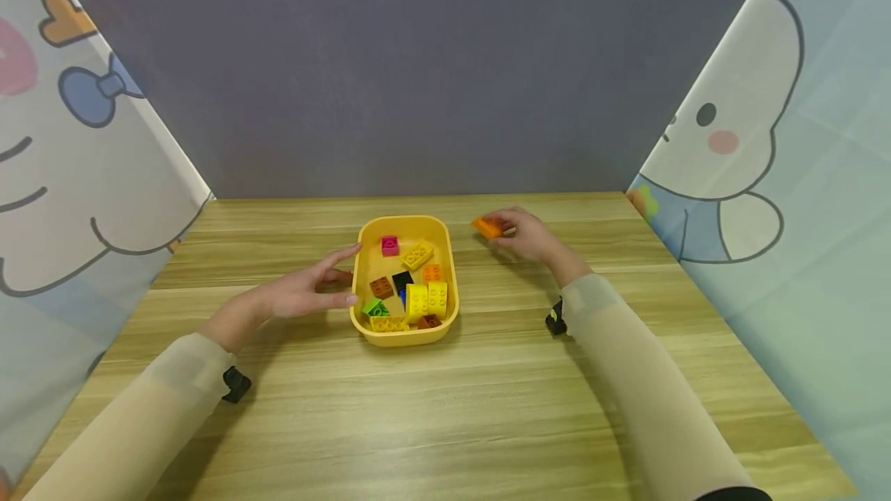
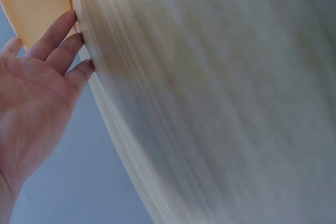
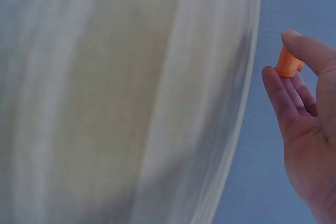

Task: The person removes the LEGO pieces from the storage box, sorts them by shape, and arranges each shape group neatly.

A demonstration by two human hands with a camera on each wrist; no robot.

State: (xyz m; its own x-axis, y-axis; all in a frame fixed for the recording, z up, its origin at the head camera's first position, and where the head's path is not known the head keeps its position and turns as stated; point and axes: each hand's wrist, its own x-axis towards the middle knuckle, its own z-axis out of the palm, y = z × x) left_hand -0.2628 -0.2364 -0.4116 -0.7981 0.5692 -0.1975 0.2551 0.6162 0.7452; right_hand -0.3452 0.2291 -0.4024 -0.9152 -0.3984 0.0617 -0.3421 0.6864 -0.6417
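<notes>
A yellow plastic bin (image 1: 406, 339) stands on the table with several toy building bricks inside. My left hand (image 1: 306, 292) is at the bin's left side, fingers spread, its index fingertip and thumb tip right at the rim. In the left wrist view, the left hand's fingers (image 2: 60, 40) extend toward the bin's wall (image 2: 37, 3). Right of the bin, my right hand (image 1: 522, 234) pinches an orange building brick (image 1: 486, 227). The right wrist view shows this brick (image 3: 287, 62) between the thumb and fingertips, with the palm partly hidden behind the frame's edge.
Inside the bin lie a pink brick (image 1: 390, 246), a yellow brick (image 1: 417, 255), a brown brick (image 1: 380, 287), a green brick (image 1: 376, 308) and two rounded yellow bricks (image 1: 426, 301). A dark panel (image 1: 418, 76) rises behind the wooden table (image 1: 431, 416). Printed cloths hang at both sides.
</notes>
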